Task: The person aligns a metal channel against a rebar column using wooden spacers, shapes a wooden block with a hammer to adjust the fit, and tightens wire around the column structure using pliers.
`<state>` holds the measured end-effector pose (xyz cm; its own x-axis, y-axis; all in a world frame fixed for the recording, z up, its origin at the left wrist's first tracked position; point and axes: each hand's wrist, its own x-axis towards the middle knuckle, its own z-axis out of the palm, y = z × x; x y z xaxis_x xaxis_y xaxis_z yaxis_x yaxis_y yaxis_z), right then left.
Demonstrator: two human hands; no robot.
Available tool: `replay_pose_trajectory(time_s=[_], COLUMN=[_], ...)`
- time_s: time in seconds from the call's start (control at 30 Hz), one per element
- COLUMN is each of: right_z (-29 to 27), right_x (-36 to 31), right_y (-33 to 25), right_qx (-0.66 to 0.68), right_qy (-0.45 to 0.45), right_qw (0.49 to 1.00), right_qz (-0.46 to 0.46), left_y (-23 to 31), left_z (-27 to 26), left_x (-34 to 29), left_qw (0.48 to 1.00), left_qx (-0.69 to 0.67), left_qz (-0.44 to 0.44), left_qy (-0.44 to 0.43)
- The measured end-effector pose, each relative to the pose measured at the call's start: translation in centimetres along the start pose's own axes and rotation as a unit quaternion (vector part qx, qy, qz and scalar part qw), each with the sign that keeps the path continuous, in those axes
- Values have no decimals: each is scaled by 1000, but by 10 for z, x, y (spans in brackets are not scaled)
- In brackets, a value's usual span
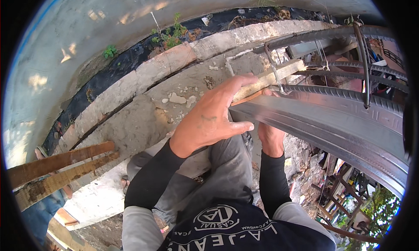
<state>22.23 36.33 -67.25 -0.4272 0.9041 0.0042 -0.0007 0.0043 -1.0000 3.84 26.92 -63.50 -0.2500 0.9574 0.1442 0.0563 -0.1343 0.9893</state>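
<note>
My left hand (211, 115) is at the near end of a short, pale wooden strip (279, 75). Its fingers curl along the strip's far side, and the thumb stands apart over the metal. A thin orange-brown sliver (248, 97) lies under the strip. Beneath both runs a long, silvery metal channel (314, 124), stretching off to the right. My right hand (271, 137) comes up from below and wraps round the channel's near end; most of its fingers are behind the metal, with fingertips showing by the sliver. Ribbed steel bars (331, 93) with a tie loop (362, 63) pass just beyond the strip.
A rough concrete ledge (139, 78) curves along a grey wall (109, 19). Mortar crumbs (177, 98) lie on the ledge. Two wooden boards (65, 161) jut in at the left, near another person's leg (41, 216). Cluttered debris (349, 198) lies far below at right.
</note>
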Motion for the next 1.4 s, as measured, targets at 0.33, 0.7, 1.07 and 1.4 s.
replay_pose_trajectory(time_s=[0.33,0.7,1.07,1.4], right_z=[-1,49,22,7], right_x=[-10,-28,-4,6], right_y=[-19,-172,-195,-186], right_qx=[33,-56,-68,88], right_qy=[11,152,-102,-213], right_qw=[996,918,977,958], right_qz=[78,-361,-174,-171], left_y=[-5,-4,0,11], left_z=[23,21,18,15], left_x=[-2,-8,-6,-9], left_qw=[994,993,995,996], left_qx=[49,52,40,47], left_qz=[30,30,39,21], left_qy=[91,105,88,68])
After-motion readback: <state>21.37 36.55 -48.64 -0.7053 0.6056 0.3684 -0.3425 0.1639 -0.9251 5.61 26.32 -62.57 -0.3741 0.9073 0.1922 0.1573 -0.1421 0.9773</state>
